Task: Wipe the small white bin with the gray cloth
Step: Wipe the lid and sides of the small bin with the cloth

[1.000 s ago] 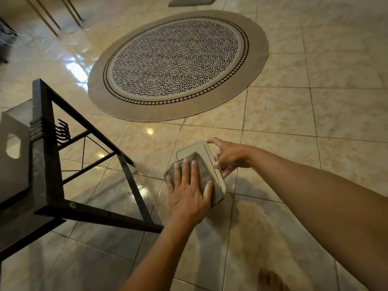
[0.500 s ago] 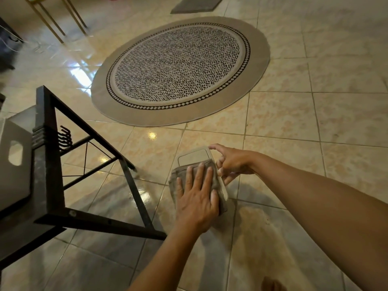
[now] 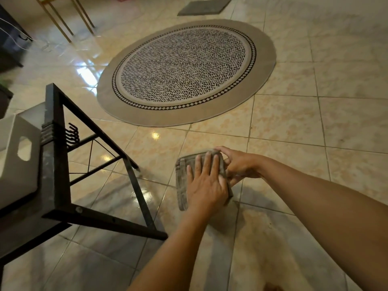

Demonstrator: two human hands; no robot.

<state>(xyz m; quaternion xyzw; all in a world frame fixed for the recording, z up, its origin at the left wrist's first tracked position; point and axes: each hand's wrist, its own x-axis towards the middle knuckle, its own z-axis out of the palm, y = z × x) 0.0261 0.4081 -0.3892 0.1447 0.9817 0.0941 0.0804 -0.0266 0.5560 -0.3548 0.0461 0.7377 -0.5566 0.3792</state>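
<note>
Head view shows my left hand pressed flat, fingers spread, on the gray cloth that hides the small white bin on the tiled floor. My right hand pinches its far side. It looks light; I'd steady its edges.

1. The left hand lies flat on the cloth, which covers the bin beneath it.
2. The right hand touches the cloth's right edge.
3. A table frame stands to the left.
4. A round rug lies behind, with a mat beyond it.
</note>
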